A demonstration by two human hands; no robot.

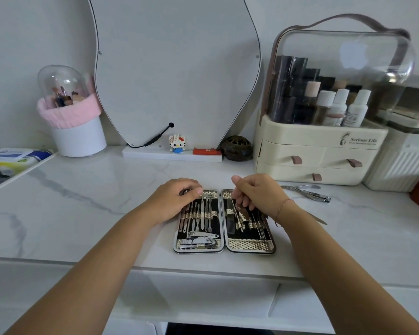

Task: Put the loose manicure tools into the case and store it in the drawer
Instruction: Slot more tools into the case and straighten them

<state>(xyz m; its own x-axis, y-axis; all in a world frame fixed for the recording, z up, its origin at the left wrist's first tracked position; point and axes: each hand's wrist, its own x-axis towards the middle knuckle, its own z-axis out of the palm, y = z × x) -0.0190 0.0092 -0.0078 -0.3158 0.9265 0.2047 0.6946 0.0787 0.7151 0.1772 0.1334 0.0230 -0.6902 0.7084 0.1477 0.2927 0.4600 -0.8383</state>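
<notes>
Head view: I look down on a white marbled desk (94, 201) with both forearms reaching in toward an open case.
Left hand (177, 199): it rests on the far left corner of the case with the fingers bent. I cannot tell whether its grip is clamped on anything or only pressing down.
Case (249, 245): it lies flat and open like a book at the front middle of the desk, hinge running away from me. The left half is full of tools under their straps.
Right hand (259, 197): it is over the far end of the right half, fingers curled down, grip pinched on a slim tool (239, 209) at the strap.
Slim tool: its long axis runs near to far, in line with its neighbours.
Clippers (307, 191): loose on the desk, just right of the right hand, lying crosswise.
Nail file (318, 220): loose, partly hidden behind the right wrist, its tip pointing right and toward me.
Drawer unit (307, 165): cream, drawers closed, behind the clippers.
Key relation: both loose tools lie right of the case, so I judge the right hand far nearer for the coming pick.
</notes>
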